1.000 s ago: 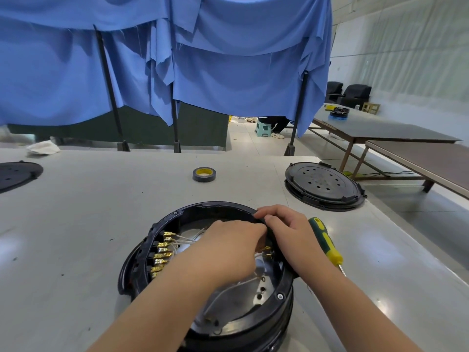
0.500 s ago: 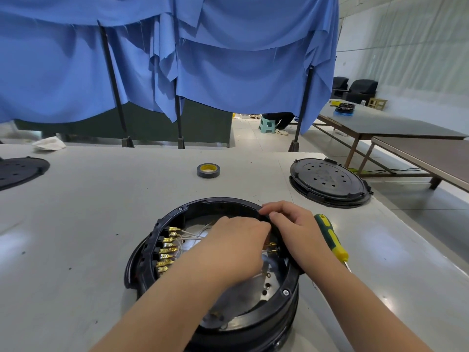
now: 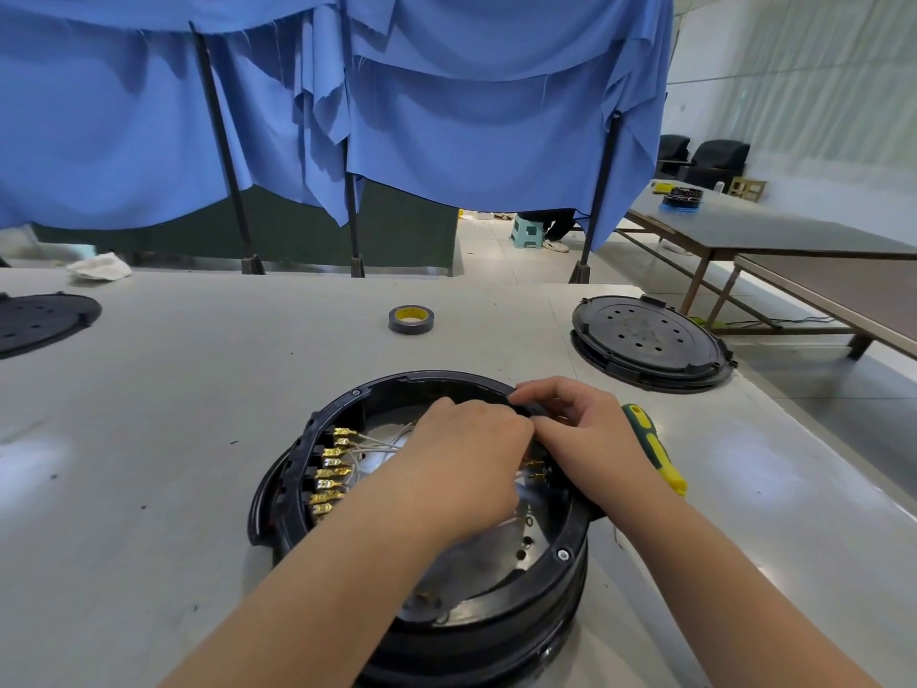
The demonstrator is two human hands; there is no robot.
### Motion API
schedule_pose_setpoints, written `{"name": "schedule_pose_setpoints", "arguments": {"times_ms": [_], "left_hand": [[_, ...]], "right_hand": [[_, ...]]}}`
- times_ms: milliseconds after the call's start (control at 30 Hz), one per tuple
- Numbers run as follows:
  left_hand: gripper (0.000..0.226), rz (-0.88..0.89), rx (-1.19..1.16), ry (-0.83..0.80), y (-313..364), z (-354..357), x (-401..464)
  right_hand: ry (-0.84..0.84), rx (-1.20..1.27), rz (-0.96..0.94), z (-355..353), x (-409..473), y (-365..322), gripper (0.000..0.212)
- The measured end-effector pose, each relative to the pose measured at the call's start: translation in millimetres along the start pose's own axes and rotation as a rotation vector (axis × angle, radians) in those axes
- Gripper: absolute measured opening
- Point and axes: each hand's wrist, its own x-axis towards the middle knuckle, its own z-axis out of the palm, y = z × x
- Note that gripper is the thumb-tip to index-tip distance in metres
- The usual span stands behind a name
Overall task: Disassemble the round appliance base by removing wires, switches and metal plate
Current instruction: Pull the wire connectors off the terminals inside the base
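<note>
The round black appliance base [image 3: 560, 563] lies open on the grey table in front of me. A silver metal plate [image 3: 476, 563] fills its floor. A row of several brass terminals [image 3: 330, 471] with white wires [image 3: 377, 441] sits on the inner left wall. My left hand [image 3: 466, 459] reaches over the middle of the base, fingers curled down at its right inner wall. My right hand [image 3: 580, 434] rests on the right rim, fingertips meeting the left hand's beside small brass terminals [image 3: 538, 469]. What the fingers pinch is hidden.
A green and yellow screwdriver [image 3: 655, 449] lies just right of my right hand. A roll of black tape [image 3: 411, 319] sits further back. A black round cover [image 3: 645, 342] lies at the right rear, another black disc [image 3: 39, 322] at the far left, a white rag [image 3: 99, 266] beyond.
The view has shifted slightly as my head moved. Both hands stay at the right inner wall of the base, with the fingers pressed a little closer together.
</note>
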Motion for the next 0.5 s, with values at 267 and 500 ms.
{"name": "schedule_pose_setpoints", "arguments": {"times_ms": [267,500], "left_hand": [[0.015,-0.018,0.02,-0.028,2.1,-0.2,2.4],[0.015,-0.016,0.047,-0.014,2.9,-2.5,2.6]], "right_hand": [[-0.029,-0.017,-0.021,-1.6,0.6,0.3,0.042],[-0.026,0.01,-0.022,0.1,1.6,1.4,0.04]]}}
